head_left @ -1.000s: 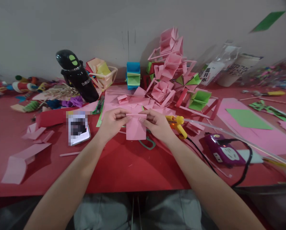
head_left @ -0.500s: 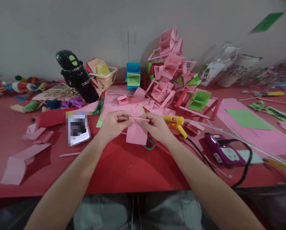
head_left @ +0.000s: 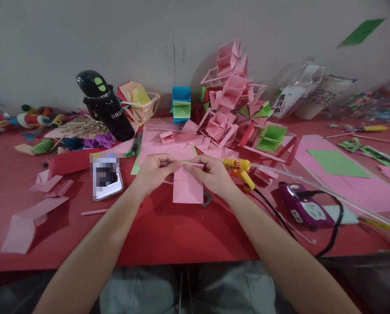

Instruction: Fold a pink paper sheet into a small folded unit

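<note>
A pink paper strip (head_left: pixel 187 189) hangs down between my hands, with a crease across it and its upper edge folded. My left hand (head_left: pixel 157 171) pinches the upper left corner between thumb and fingers. On the other side my right hand (head_left: pixel 211 171) grips the upper right corner, its thumb lying on the paper's face. Green scissors handles (head_left: pixel 207 199) show partly from behind the strip's right edge. Just beyond my right hand lies a yellow hot glue gun (head_left: pixel 242 170) with a clear glue stick in it.
Folded pink paper pieces (head_left: pixel 227 100) are piled against the wall. A black bottle (head_left: pixel 108 109), a phone (head_left: pixel 106 176) and a green utility knife (head_left: pixel 136 144) stand or lie on the left. At right are a purple power strip (head_left: pixel 304 205) and a green sheet (head_left: pixel 339 163).
The pink strip has swung flatter toward me, so more of its face and a cross crease show. It covers more of the scissors handles. Both hands keep nearly the same place.
</note>
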{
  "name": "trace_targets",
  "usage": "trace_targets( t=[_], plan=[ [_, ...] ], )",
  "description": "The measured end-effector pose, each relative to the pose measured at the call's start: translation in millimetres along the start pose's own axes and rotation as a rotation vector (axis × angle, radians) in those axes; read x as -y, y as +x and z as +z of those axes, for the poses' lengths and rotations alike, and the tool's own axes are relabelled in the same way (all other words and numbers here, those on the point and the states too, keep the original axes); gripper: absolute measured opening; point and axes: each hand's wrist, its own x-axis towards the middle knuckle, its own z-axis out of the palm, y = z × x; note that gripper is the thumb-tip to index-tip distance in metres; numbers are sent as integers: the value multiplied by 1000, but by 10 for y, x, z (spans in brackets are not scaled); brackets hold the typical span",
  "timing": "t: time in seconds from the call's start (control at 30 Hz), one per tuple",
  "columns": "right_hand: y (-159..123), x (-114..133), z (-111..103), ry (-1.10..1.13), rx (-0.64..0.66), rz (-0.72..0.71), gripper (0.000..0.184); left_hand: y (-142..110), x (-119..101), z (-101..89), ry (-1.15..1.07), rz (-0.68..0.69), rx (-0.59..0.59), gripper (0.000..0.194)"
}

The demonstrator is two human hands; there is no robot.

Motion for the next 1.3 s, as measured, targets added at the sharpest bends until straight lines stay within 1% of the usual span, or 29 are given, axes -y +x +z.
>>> trace_targets(
  t=[0.1,0.23,0.3,0.37,0.4,0.47,0.5,0.53,0.57,0.6,0.63,0.67,0.7,0.77,0.8,0.83,0.9,1.0,1.1,1.17,1.3],
  plan=[
    [6,-17,-7,8,-25,-11,25,-10,-10,11,-11,-2,-5,26],
    [23,-71,-18,39,-122,-34,24,-39,-60,20,-24,-96,50,28],
    [25,-84,-18,27,-151,-44,24,-42,-73,16,-23,-124,66,29],
    [15,-77,-17,-12,-175,-110,25,-32,-67,10,-16,-108,46,30],
    [5,-68,-18,-40,-177,-167,31,-23,-59,7,-15,-94,19,30],
    [-21,-50,-25,-133,-138,-302,60,-2,-38,0,-26,-80,-53,32],
    [-34,-47,-30,-197,-92,-361,75,7,-29,-4,-34,-80,-85,34],
    [-46,-49,-33,-268,-34,-407,85,15,-22,-9,-41,-79,-108,35],
    [-54,-58,-34,-338,21,-444,90,21,-17,-16,-40,-75,-121,36],
    [-59,-72,-33,-398,73,-472,92,24,-15,-23,-30,-65,-130,35],
    [-59,-87,-30,-441,107,-494,88,26,-15,-31,-11,-55,-136,34],
    [-54,-102,-25,-468,122,-508,80,25,-17,-40,11,-47,-140,31],
    [-47,-113,-20,-479,113,-515,65,22,-21,-47,29,-47,-133,29],
    [-29,-116,-13,-450,45,-503,27,11,-36,-58,36,-66,-73,24],
    [-22,-108,-12,-413,8,-484,16,3,-47,-60,21,-78,-26,23],
    [-17,-96,-12,-369,-22,-460,12,-6,-59,-60,3,-92,22,21],
    [-16,-70,-13,-293,-56,-412,10,-24,-86,-56,-13,-117,99,19],
    [-29,-49,-10,-239,-73,-333,10,-43,-118,-50,19,-114,157,19],
    [-38,-45,-6,-156,-94,-278,19,-50,-128,-58,40,-87,185,22],
    [-37,-35,-8,-129,-82,-267,22,-53,-130,-67,51,-79,201,22],
    [-29,-6,-22,-141,-48,-255,16,-65,-139,-70,62,-64,216,19]
  ],
)
